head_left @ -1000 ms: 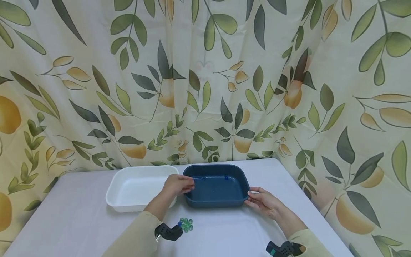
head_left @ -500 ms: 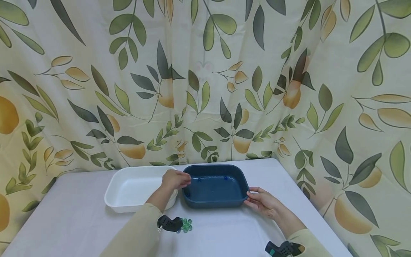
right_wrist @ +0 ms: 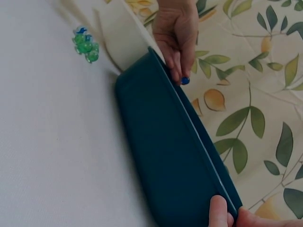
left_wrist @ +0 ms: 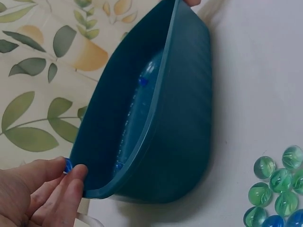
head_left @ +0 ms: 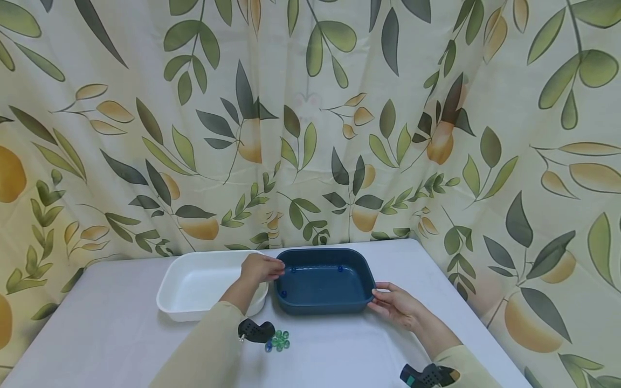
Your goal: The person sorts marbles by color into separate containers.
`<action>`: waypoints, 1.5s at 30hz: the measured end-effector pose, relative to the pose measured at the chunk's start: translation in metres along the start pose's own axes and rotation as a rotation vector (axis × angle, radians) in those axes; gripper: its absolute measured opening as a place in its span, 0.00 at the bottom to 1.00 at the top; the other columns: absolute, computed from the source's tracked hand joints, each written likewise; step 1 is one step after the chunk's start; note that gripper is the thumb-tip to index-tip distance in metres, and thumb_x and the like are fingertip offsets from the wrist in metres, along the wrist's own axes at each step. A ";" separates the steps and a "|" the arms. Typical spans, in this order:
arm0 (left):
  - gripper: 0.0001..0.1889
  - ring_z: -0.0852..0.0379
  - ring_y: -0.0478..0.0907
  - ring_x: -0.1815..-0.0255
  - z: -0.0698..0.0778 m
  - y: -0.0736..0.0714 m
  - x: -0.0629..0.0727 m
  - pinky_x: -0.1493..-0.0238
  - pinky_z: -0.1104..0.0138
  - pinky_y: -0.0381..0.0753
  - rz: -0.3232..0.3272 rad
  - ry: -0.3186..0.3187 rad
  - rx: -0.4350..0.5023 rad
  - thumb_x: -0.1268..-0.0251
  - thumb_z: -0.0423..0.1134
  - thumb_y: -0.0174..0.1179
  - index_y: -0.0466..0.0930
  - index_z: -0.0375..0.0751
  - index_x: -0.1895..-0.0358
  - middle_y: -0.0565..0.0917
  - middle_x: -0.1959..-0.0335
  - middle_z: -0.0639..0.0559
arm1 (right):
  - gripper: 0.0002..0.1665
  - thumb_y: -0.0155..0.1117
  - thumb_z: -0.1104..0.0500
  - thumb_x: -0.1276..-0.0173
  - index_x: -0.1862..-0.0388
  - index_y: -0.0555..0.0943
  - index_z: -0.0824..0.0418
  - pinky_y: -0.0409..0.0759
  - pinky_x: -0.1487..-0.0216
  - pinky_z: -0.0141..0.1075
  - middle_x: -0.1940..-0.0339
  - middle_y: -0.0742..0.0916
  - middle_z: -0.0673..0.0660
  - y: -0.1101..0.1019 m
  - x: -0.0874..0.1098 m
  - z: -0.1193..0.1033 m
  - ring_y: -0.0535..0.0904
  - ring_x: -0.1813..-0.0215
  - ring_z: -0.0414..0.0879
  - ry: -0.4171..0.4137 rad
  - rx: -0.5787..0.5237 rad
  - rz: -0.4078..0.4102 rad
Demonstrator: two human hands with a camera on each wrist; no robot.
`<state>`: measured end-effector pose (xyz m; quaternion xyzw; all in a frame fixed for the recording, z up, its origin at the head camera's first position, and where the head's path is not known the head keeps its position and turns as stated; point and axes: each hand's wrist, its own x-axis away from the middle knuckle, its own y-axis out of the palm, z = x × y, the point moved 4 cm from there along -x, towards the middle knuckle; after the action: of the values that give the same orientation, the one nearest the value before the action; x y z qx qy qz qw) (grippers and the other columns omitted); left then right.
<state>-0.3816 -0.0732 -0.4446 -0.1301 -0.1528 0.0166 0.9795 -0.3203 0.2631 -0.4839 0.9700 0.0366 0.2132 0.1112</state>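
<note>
My left hand (head_left: pixel 262 268) pinches a blue marble (left_wrist: pixel 68 165) between thumb and fingertips, at the left rim of the dark blue tray (head_left: pixel 322 309). In the right wrist view that blue marble (right_wrist: pixel 185 81) shows at the fingertips, near the tray's far end. My right hand (head_left: pixel 398 304) grips the tray's right rim, thumb and fingers on either side of the wall. Inside the tray lie a blue marble (head_left: pixel 340 269) at the back, another blue marble (head_left: pixel 293 270) to its left, and a third blue marble (head_left: pixel 283 293) near the front left corner.
A white tray (head_left: pixel 177 312) stands directly left of the blue one, partly behind my left forearm. Several green marbles (head_left: pixel 280 340) and some blue marbles (left_wrist: pixel 273 221) sit clustered on the white tablecloth (head_left: pixel 339 350) in front. A patterned curtain (head_left: pixel 310 134) hangs behind.
My left hand has shifted slightly left, from over the blue tray's edge to its rim. One blue marble in the tray has rolled left; another now shows near the front left corner.
</note>
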 end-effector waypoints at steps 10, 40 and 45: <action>0.08 0.51 0.88 0.68 0.005 -0.003 -0.001 0.70 0.72 0.86 0.047 0.002 -0.024 0.43 0.29 0.69 0.86 0.29 0.60 0.89 0.72 0.41 | 0.25 0.51 0.68 0.24 0.32 0.59 0.69 0.85 0.50 0.37 0.60 0.82 0.61 0.001 -0.001 -0.001 0.84 0.61 0.43 0.006 0.000 0.015; 0.10 0.56 0.87 0.72 -0.002 -0.002 -0.007 0.69 0.70 0.87 0.092 0.024 0.011 0.43 0.29 0.69 0.86 0.28 0.59 0.89 0.68 0.40 | 0.26 0.51 0.68 0.24 0.31 0.58 0.69 0.85 0.50 0.37 0.59 0.82 0.61 -0.001 0.000 0.000 0.84 0.61 0.43 0.004 -0.006 0.015; 0.10 0.55 0.88 0.70 -0.003 -0.001 -0.008 0.68 0.69 0.87 0.091 0.011 0.018 0.42 0.30 0.68 0.86 0.29 0.58 0.89 0.68 0.40 | 0.27 0.51 0.68 0.24 0.31 0.57 0.69 0.85 0.50 0.37 0.59 0.82 0.60 -0.001 0.000 0.000 0.83 0.61 0.42 0.005 -0.010 0.006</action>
<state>-0.3884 -0.0758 -0.4492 -0.1280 -0.1412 0.0617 0.9797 -0.3201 0.2639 -0.4845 0.9689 0.0327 0.2163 0.1153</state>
